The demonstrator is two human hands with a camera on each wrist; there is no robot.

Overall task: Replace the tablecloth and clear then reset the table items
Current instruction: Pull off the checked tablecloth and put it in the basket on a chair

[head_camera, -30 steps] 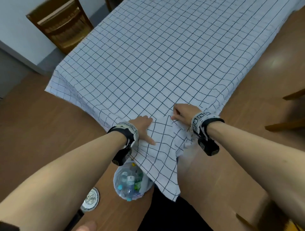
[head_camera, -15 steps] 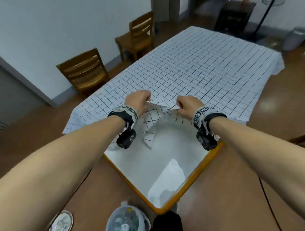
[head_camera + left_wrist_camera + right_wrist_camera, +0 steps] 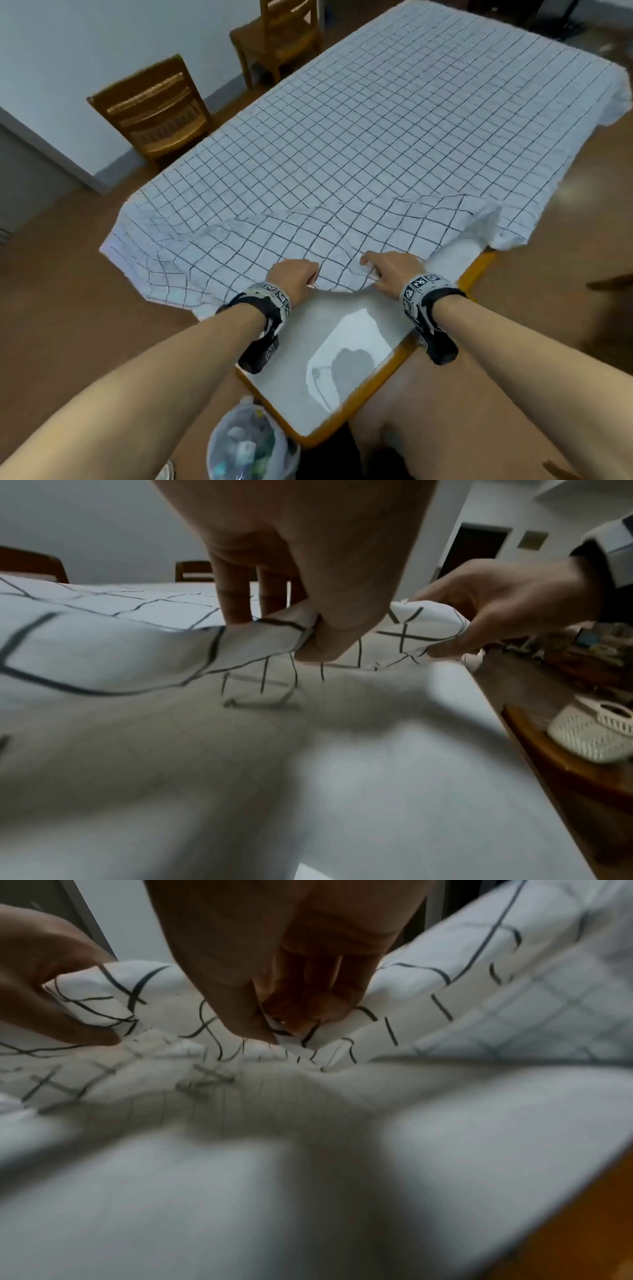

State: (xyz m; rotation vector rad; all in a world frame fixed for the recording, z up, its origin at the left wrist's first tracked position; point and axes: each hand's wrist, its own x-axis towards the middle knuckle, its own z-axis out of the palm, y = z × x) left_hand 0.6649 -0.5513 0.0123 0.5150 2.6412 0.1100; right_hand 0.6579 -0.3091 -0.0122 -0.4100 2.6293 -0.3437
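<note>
**Both hands pinching the near edge of a checked tablecloth**

The tablecloth [image 3: 359, 144], white with a thin dark grid, covers most of the table [image 3: 346, 425]; its long axis runs from the near corner toward the far right. The near corner of the table lies bare, white with an orange rim. The left hand [image 3: 293, 275] and right hand [image 3: 394, 269] each pinch the bunched near hem between thumb and fingers, close together. The far end is cut off; both wrist views are blurred.
</note>
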